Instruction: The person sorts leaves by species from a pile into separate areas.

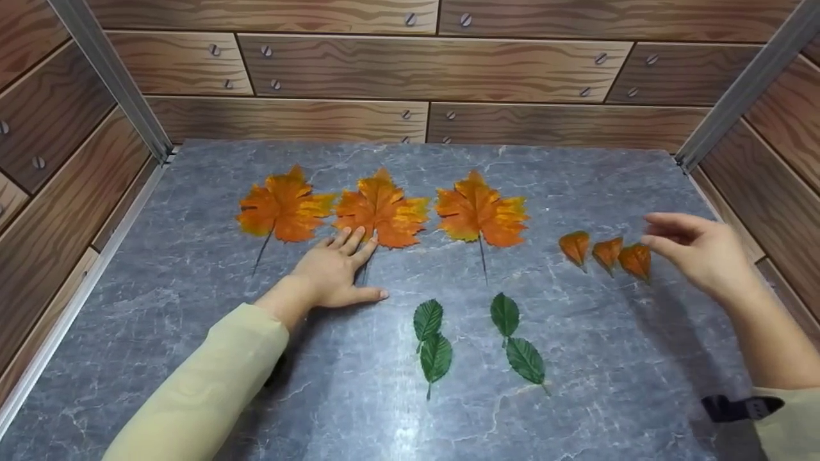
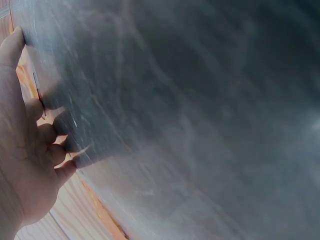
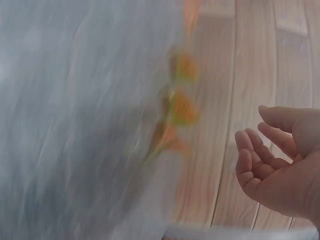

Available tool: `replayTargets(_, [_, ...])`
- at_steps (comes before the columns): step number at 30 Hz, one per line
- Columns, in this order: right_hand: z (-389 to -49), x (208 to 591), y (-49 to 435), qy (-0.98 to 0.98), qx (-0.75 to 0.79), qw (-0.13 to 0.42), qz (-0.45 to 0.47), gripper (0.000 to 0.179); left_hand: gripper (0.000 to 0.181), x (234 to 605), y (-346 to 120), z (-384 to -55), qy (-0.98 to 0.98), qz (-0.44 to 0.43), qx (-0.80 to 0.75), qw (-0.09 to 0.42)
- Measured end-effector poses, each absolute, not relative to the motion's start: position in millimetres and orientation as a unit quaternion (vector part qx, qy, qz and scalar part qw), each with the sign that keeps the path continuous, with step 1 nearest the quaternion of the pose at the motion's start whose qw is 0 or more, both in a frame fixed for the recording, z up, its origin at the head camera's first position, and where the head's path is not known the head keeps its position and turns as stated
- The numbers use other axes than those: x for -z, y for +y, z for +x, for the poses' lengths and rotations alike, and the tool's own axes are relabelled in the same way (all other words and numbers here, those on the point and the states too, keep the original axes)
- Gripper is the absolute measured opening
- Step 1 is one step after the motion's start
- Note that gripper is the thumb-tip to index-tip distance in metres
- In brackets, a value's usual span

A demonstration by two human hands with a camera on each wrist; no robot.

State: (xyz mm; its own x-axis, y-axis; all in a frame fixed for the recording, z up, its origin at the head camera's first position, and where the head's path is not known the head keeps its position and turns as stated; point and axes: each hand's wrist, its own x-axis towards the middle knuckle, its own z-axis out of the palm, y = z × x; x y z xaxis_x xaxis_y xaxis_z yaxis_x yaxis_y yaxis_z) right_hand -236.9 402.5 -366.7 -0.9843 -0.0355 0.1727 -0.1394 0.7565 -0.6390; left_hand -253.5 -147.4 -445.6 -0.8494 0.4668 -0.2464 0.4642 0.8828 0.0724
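Note:
My left hand lies spread over the table, its fingertips right at the lower edge of the middle orange maple leaf and its thumb pointing right across that leaf's stem. In the left wrist view the same hand shows with fingers apart. My right hand is beside a short row of three small orange leaves, at the right. The right wrist view has this hand with loosely bent fingers and nothing between them; the small leaves look blurred there.
Another maple leaf is to the left and a third to the right, stems toward me. Green leaves lie nearer in two pairs, one pair left of the other. Wood-patterned walls surround the grey marbled table.

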Motion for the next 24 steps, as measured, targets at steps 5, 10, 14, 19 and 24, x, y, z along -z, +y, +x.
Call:
replayTargets(5, [-232,361,348,-0.922,-0.369,0.046,0.107,0.042,0.108,446,-147,-253,0.962,0.242,-0.008,0.129])
replayTargets(10, [-229,361,289,-0.905,-0.389,-0.016,0.170,0.040,0.108,447,-146,-254,0.962,0.241,-0.010,0.130])
replayTargets(14, [-226,370,250,-0.889,-0.402,-0.062,0.210,0.041,0.109,448,-146,-254,0.961,0.241,-0.008,0.131])
replayTargets(19, [-219,389,213,-0.873,-0.403,-0.116,0.249,0.041,0.109,447,-145,-254,0.961,0.240,-0.008,0.134])
replayTargets(24, [-210,404,189,-0.864,-0.386,-0.171,0.273,0.040,0.108,446,-146,-254,0.961,0.243,-0.009,0.132])
